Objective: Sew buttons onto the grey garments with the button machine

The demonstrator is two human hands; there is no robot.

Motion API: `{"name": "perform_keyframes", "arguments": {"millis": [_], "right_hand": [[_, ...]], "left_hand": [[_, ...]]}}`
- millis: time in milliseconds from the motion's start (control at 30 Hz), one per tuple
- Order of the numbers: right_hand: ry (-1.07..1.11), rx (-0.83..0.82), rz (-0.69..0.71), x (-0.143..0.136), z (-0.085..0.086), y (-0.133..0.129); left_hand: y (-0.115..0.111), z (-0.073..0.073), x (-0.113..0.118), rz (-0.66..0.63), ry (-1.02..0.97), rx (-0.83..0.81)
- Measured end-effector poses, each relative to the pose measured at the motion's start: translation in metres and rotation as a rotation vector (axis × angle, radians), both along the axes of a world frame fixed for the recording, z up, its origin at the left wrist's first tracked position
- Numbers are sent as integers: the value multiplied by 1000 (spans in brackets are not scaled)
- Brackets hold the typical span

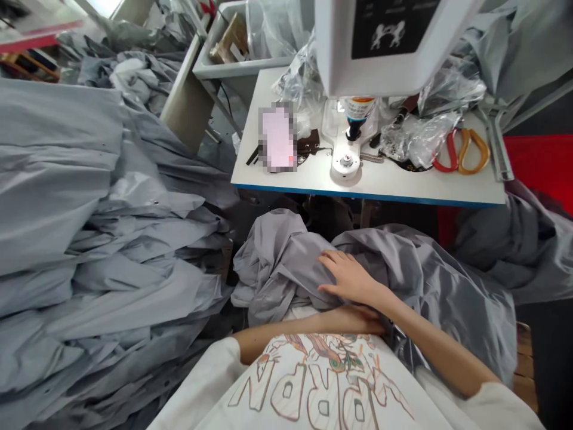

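Near the left end of the white tabletop [394, 186] lies a pink, pixelated object [277, 140]; towards the right, a red handle loop [452, 156] and an orange handle loop [486, 154] sit beside crumpled clear plastic [423, 140]. Behind, a grey bin [242, 68] holds a brown packet [237, 37]

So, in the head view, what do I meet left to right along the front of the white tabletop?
Blurred pink item → machine's rounded white end → coiled spring → red handle → orange handle → metal bar.
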State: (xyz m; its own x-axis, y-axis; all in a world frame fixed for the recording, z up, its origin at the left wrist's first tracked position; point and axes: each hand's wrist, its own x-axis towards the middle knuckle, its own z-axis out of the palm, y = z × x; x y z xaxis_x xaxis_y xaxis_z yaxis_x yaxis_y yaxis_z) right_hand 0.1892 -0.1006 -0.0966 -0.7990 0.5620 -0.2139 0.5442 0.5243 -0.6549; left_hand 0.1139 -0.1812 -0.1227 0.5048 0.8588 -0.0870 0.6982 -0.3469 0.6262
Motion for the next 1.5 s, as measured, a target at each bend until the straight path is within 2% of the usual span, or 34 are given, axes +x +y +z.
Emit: {"name": "perform_keyframes", "arguments": {"millis": [100,133,167,200,300,367,433,500,567,633,700,767,800,867,900,933,967,1067,1100,1167,1233,1300,1400,1500], "right_hand": [[-85,-19,69,-5,-32,2],[-77,-37,23,-2,-41,4],[-45,-45,-57,3,-48,7],[8,-42,-159,8,-53,10],[204,13,-462,27,-64,20],[294,41,-614,36,-67,25],[347,67,-758,42,-68,27],[374,95,-890,46,-69,26],[390,123,-999,48,-73,26],[423,138,-1096,51,-79,27],[484,137,-1196,56,-86,31],[530,147,-1263,61,-86,35],[535,159,-1279,63,-82,36],[505,235,-1255,64,-66,34],[490,286,-1182,62,-55,30],[479,325,-1049,58,-43,24],[460,346,-859,52,-32,17],[302,304,-190,26,-13,-7],[237,274,-39,18,-12,-13],[156,225,86,5,-16,-20],[172,198,43,0,-19,-20],[252,234,-96,4,-14,-16],[382,374,-354,16,6,-7],[406,457,-623,28,25,-1]], "left_hand": [[-10,0,2,-542,-159,65],[-12,2,-4,-616,-158,86],[-15,4,-13,-587,-130,100],[-17,6,-25,-460,-91,103],[-21,8,-71,74,-4,104],[-23,5,-106,357,110,104],[-27,1,-137,479,226,54],[-33,0,-156,465,271,-51],[-41,5,-158,405,266,-158],[-49,17,-147,325,244,-209],[-55,32,-129,219,194,-190],[-55,45,-117,143,132,-158],[-53,49,-114,144,105,-162],[-47,54,-116,210,78,-232],[-44,55,-119,244,77,-286],[-41,55,-123,266,83,-337],[-39,55,-125,271,92,-375],[-38,53,-125,243,81,-387],[-38,52,-122,242,55,-374],[-39,52,-118,288,-16,-368],[-39,51,-119,379,-72,-387],[-38,50,-126,452,-64,-405],[-40,50,-142,437,-11,-412],[-41,54,-153,446,-38,-418]]}}
